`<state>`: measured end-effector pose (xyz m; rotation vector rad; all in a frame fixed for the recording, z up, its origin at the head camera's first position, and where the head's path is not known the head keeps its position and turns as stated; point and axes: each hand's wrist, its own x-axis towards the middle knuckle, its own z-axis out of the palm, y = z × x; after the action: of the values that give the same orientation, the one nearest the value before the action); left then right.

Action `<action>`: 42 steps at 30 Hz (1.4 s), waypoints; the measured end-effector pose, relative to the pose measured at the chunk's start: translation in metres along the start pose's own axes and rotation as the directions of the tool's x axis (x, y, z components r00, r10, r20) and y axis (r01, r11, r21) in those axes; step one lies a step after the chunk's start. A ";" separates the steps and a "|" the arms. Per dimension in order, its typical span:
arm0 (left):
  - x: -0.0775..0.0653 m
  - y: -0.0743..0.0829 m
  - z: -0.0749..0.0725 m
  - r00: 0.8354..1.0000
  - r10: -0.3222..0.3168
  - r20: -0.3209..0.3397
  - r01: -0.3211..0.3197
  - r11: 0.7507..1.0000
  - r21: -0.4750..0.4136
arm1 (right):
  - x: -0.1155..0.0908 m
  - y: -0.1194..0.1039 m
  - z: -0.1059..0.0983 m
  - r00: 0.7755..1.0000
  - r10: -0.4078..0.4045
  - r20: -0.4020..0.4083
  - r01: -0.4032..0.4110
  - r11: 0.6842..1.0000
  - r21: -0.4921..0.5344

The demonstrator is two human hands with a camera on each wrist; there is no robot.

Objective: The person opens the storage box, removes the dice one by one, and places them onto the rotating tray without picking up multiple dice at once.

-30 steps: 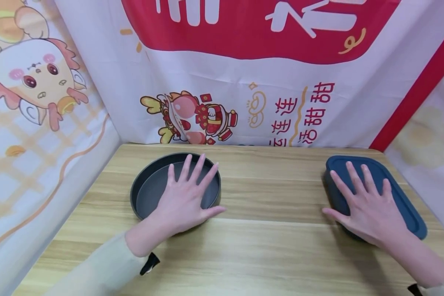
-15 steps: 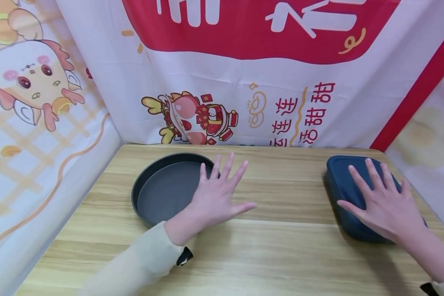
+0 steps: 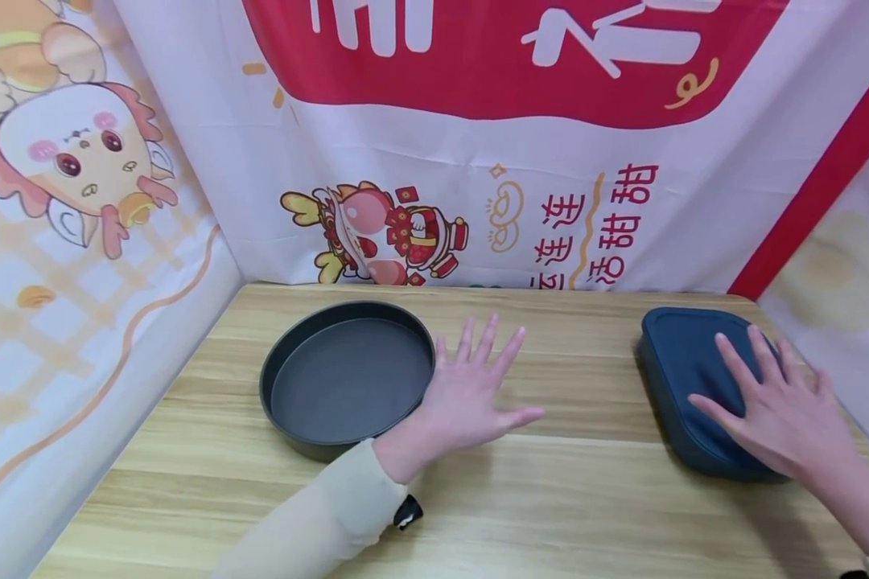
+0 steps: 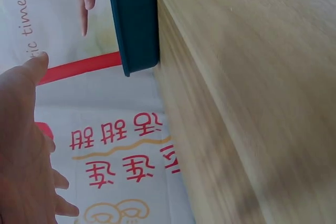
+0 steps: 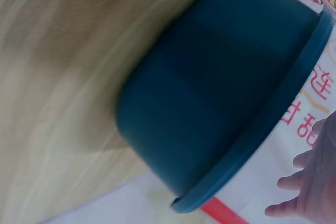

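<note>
A round, dark grey baking pan (image 3: 348, 378) stands on the left of the wooden table, nothing inside it. My left hand (image 3: 467, 398), fingers spread, hovers beside the pan's right rim and hides a bit of its edge. On the right sits a dark blue lidded food container (image 3: 684, 362), whose side wall (image 5: 210, 82) fills much of the right wrist view. My right hand (image 3: 782, 410) is spread above the container's lid and covers part of it. Both hands hold nothing. The left wrist view also catches the container (image 4: 137, 22) beyond my left hand (image 4: 26, 150).
The wooden table (image 3: 550, 498) carries both vessels, well apart from each other. Printed cloth (image 3: 420, 153) hangs behind the table, with more cloth (image 3: 80, 322) along its left side and on the right.
My left hand has moved right, from above the baking pan to beside its rim. My right hand has shifted slightly right over the food container. Both vessels stay in place.
</note>
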<state>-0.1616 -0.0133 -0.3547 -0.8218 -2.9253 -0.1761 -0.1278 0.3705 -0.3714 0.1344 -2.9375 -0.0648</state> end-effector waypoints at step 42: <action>0.055 0.060 0.044 0.999 0.008 0.039 -0.002 0.989 -0.150 | -0.010 0.073 0.037 0.969 0.162 0.186 -0.219 0.911 0.350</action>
<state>-0.1797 0.0720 -0.3867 -0.8613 -2.9754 -0.3880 -0.1315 0.4458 -0.4061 -0.1115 -3.0634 0.5329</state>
